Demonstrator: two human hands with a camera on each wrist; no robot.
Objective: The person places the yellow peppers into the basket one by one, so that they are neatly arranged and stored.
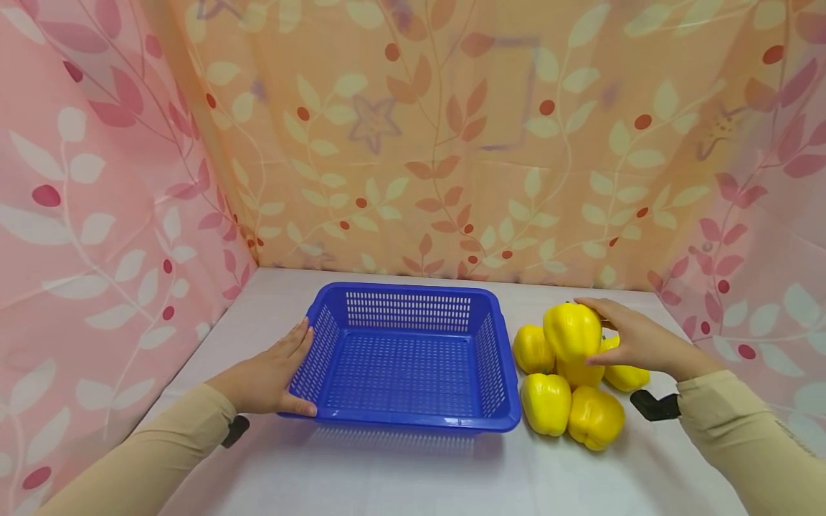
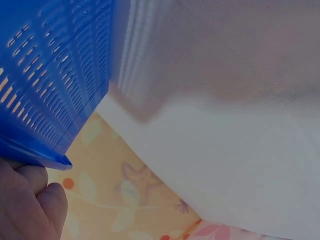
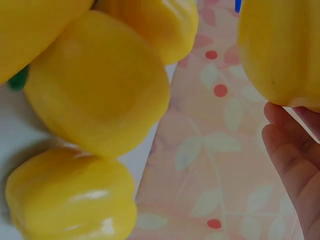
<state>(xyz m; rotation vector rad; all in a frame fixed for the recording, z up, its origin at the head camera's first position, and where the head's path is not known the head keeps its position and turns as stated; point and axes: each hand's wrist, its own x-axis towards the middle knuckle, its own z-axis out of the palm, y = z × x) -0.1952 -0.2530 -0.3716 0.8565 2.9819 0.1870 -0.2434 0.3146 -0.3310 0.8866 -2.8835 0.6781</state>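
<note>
Yellow pepper [image 1: 571, 332] gripped between right fingers [image 1: 600, 306]; left fingers [image 1: 298, 338] spread against blue basket [image 1: 419, 420].

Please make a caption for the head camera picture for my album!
Left hand touching blue basket, right hand holding yellow pepper.

Blue basket [image 1: 413, 421], yellow peppers [image 1: 546, 405], beige sleeves [image 1: 148, 448]; white tabletop [image 1: 400, 484], orange leaf-print backdrop [image 1: 426, 143], pink leaf-print side walls [image 1: 84, 236]

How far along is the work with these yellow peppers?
Done: little; the blue basket stands on the table, nothing visible inside. In hand: the right hand grips a raised yellow pepper, while the left hand rests against the basket's left rim. Remaining: apparently the other peppers, lying beside the basket.
</note>
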